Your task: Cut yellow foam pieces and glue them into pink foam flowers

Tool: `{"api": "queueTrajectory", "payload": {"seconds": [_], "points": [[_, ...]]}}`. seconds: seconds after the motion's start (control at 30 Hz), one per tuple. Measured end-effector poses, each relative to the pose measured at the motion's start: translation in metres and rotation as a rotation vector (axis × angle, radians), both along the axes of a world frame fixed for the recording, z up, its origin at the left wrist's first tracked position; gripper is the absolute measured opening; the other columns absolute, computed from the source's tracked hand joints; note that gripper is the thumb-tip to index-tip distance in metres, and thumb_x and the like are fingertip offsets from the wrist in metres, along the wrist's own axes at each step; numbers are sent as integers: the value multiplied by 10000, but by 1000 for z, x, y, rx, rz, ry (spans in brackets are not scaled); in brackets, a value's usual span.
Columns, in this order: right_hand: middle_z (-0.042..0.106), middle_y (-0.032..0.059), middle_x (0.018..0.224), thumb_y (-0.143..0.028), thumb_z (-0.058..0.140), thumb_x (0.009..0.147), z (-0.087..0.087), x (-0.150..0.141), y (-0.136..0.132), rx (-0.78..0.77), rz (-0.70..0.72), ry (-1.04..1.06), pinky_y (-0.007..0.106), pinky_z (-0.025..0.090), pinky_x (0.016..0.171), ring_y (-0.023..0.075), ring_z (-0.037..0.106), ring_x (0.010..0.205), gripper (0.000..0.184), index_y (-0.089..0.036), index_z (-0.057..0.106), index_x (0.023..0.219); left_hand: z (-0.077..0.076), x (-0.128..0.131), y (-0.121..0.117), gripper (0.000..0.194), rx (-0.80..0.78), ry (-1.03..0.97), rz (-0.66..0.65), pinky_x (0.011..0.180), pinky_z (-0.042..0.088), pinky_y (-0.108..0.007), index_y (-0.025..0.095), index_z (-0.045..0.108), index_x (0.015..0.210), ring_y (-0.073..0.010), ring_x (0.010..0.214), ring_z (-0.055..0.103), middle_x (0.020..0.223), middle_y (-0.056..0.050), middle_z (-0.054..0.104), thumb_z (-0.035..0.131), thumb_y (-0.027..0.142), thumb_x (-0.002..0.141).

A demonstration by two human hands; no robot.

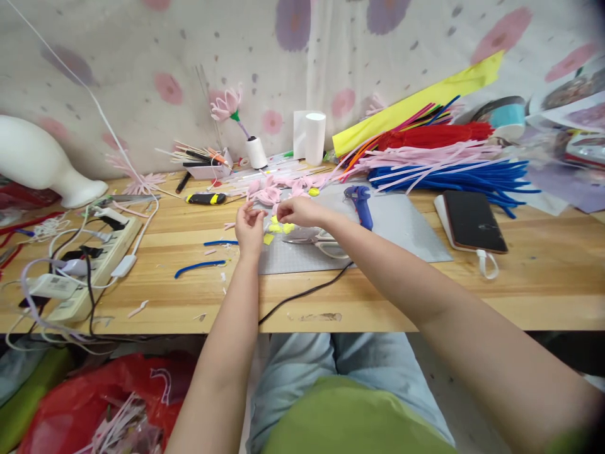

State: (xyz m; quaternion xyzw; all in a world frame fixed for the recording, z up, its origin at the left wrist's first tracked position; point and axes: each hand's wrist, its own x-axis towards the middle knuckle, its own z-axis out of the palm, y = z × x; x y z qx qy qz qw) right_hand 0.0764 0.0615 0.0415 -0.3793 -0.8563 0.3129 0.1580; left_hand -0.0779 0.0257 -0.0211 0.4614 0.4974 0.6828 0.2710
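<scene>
My left hand (pixel 249 226) is raised over the left edge of the grey cutting mat (pixel 401 233), its thumb and fingertips drawn together. Anything between them is too small to make out. My right hand (pixel 300 211) reaches across the mat, fingers curled down just above some small yellow pieces (pixel 282 228). Whether it grips one of them is hidden. Below it lie scissors (pixel 331 246) with pale handles, partly covered by my right forearm. Pink fuzzy petal shapes (pixel 267 191) are heaped behind both hands. A blue glue gun (pixel 362 207) rests on the mat to the right.
Blue pipe cleaners (pixel 449 175), with pink and red bundles, are piled at the back right. A power strip (pixel 99 271) with tangled cables sits left. A utility knife (pixel 205 198) and a pink flower (pixel 228 106) in a white spool (pixel 256 153) stand behind. A black cable (pixel 307 293) crosses the front.
</scene>
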Motion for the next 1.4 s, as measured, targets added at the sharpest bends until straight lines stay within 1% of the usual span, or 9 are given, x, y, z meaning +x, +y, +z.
{"api": "queueTrajectory", "payload": {"seconds": [0.13,0.27,0.53,0.83,0.9,1.03,1.13,1.23,1.4], "points": [[668,8,784,-131,584,757,9,0,-5,57,-6,-52,197,350,627,95,557,695,127,-141,623,877,2,8,-6,434,-142,-48,-204,688,519,-255,182,535,1030,-132,656,659,722,-8,671,716,211,637],[673,27,812,-192,608,767,11,3,-5,89,-49,-74,205,347,617,104,555,681,202,-138,585,960,6,15,-11,524,-220,-124,-302,668,529,-266,177,525,1071,-141,618,665,705,-8,685,755,255,607],[635,-6,700,-142,574,785,2,6,-1,-61,-14,57,189,373,602,80,560,623,97,-149,546,877,15,15,-15,630,-310,-202,-343,711,544,-299,154,498,1142,-155,633,675,680,-6,688,771,204,577],[588,-34,627,-106,543,771,-8,3,1,-110,4,178,186,380,581,70,530,576,56,-154,523,791,7,13,-11,714,-310,-131,-317,680,538,-288,148,481,1201,-165,644,677,696,-24,694,776,190,552],[579,-31,616,-133,512,796,-10,3,1,-153,0,231,191,384,568,67,514,555,25,-149,526,782,7,12,-12,727,-315,-91,-295,664,531,-277,151,475,1209,-168,653,678,704,-27,697,776,196,549],[578,-20,642,-231,504,809,-17,7,3,-240,27,361,190,367,511,61,479,532,110,-138,560,789,9,13,-13,767,-325,-82,-262,626,522,-258,171,434,1236,-160,644,675,700,-14,695,779,216,552],[584,-18,659,-272,568,753,-21,11,5,-304,102,463,186,344,480,61,474,538,143,-138,574,800,11,12,-14,821,-316,-103,-312,646,529,-275,174,395,1259,-179,689,685,746,-33,703,793,258,546],[565,-27,618,-305,610,716,-23,12,5,-329,124,534,188,326,479,52,445,518,176,-137,569,745,12,9,-15,884,-331,-124,-393,688,535,-305,176,357,1284,-200,733,690,790,-51,706,808,293,533],[542,-36,597,-381,617,727,-25,9,2,-356,127,578,189,306,473,46,414,502,249,-136,577,746,14,12,-16,910,-365,-209,-462,695,537,-318,172,348,1291,-175,664,676,717,-11,681,815,283,519]]}}
